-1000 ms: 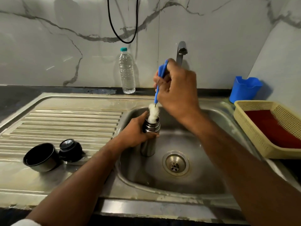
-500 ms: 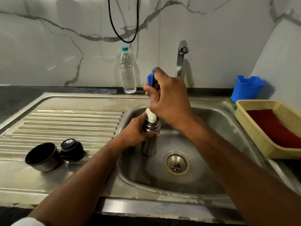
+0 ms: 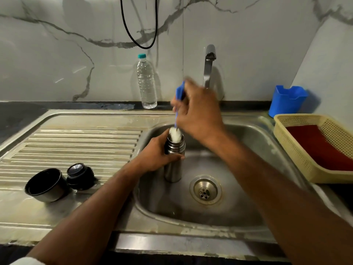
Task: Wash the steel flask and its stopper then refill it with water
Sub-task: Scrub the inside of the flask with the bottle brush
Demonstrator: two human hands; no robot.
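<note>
You had the flask (image 3: 173, 169) upright in the sink (image 3: 238, 211), left of the drain (image 3: 205, 189). The cup (image 3: 45, 185) and stopper (image 3: 80, 176) sat side by side on the drainboard (image 3: 76, 142) to its left, the basket (image 3: 305, 150) on the worktop to its right.

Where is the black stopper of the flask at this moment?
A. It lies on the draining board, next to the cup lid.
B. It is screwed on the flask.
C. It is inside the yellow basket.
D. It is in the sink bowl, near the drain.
A: the stopper rests on the ribbed draining board beside the cup lid, while the flask mouth is open with the brush in it.
</note>
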